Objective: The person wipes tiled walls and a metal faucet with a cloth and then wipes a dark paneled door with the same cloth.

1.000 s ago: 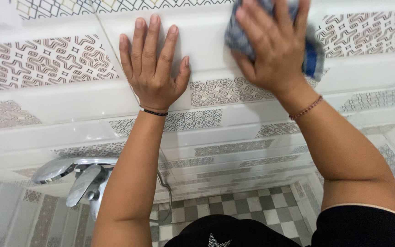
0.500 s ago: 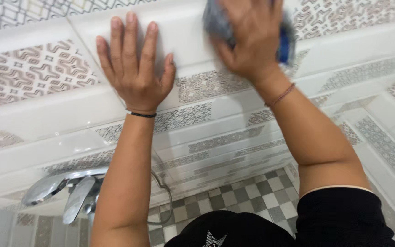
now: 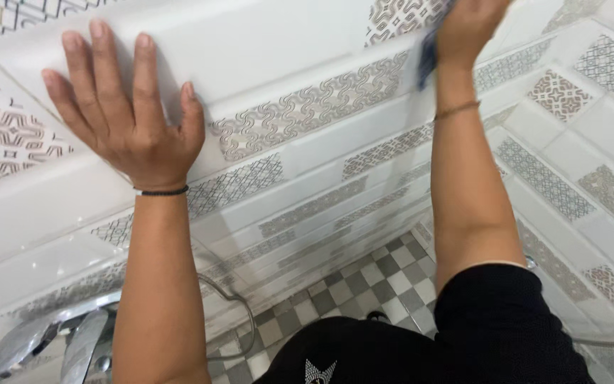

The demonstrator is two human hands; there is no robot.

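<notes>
Left hand [image 3: 126,117] lies flat, fingers spread, on the tiled wall [image 3: 300,43] — right hand [image 3: 467,28], at the wall's upper edge, grips a blue cloth [image 3: 428,57].

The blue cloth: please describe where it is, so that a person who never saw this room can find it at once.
Start from the tiled wall of white and grey-patterned bands, and follow the right forearm up to the top edge of the view. There the right hand presses the blue cloth against the wall. Only a dark blue edge shows below the palm, the one blue thing among white and grey tiles.
</notes>
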